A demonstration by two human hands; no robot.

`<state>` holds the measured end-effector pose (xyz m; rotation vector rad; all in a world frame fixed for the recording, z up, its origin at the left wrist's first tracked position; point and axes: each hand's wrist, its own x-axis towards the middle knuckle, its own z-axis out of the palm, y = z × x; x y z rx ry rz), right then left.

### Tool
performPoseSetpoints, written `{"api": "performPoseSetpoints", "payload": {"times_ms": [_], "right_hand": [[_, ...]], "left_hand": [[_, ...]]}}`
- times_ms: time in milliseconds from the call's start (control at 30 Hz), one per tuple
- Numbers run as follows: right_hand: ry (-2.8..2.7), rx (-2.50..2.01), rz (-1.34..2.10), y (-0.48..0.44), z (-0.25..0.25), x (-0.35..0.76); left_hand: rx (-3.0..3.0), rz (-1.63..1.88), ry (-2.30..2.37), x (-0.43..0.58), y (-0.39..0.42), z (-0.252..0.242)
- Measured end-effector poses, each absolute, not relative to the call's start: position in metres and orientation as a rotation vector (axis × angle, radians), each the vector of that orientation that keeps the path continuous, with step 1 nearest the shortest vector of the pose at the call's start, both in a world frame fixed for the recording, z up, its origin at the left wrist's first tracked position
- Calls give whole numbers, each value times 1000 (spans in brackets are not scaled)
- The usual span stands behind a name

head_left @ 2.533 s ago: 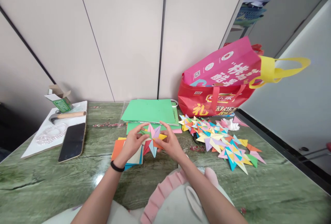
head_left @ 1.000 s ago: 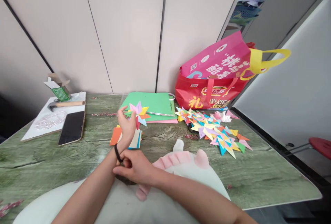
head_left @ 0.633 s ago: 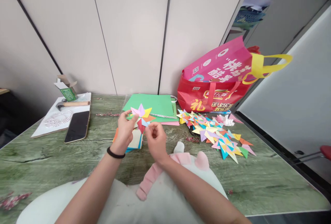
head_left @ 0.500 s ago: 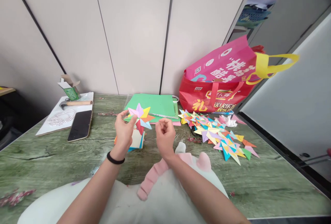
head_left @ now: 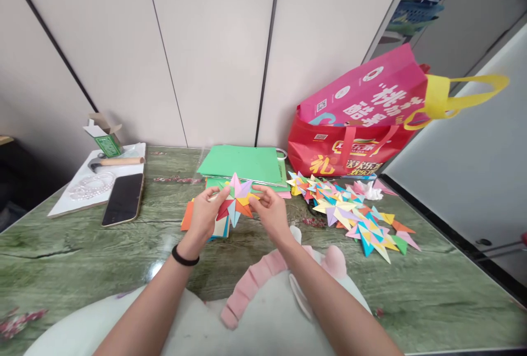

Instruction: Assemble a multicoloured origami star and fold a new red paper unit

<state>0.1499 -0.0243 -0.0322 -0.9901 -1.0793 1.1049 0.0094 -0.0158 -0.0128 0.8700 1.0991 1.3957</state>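
Between my two hands is a multicoloured folded paper star [head_left: 235, 201] with pink, purple, yellow, orange, blue, red and green points. My left hand [head_left: 205, 212] pinches its left side, thumb on the front. On the opposite side, my right hand [head_left: 272, 210] grips a yellow point between thumb and fingers. Below the star, a stack of coloured paper squares [head_left: 221, 230] lies on the table, partly hidden by my left hand. Off to the right lies a pile of similar folded paper stars [head_left: 349, 210].
Green folders [head_left: 242, 163] lie behind my hands. A red gift bag [head_left: 313, 145] stands at the back right. On the left are a phone [head_left: 123, 198], a hammer [head_left: 119, 162], a beaded strand [head_left: 93, 186] and a small box [head_left: 106, 139]. A plush toy [head_left: 263, 312] fills my lap.
My right hand has come up and left and now grips the star, which has turned and moved slightly right. My left hand keeps its hold. The view has shifted slightly.
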Motion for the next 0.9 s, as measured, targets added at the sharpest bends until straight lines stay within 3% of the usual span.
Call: {"api": "performPoseSetpoints", "payload": {"times_ms": [167, 533, 667, 800, 900], "right_hand": [[-1076, -954, 1085, -23, -29, 153], [-1041, -962, 1189, -18, -29, 158], [-1027, -924, 1310, -19, -25, 158], [-861, -909, 1162, -18, -24, 157], [-781, -893, 1138, -15, -28, 156]], "left_hand": [[958, 1225, 1065, 8, -19, -13], [1145, 1191, 1163, 3, -14, -20], [1105, 1290, 1156, 2, -12, -21], [985, 1464, 1158, 4, -11, -18], [1036, 1402, 1128, 7, -13, -16]]}}
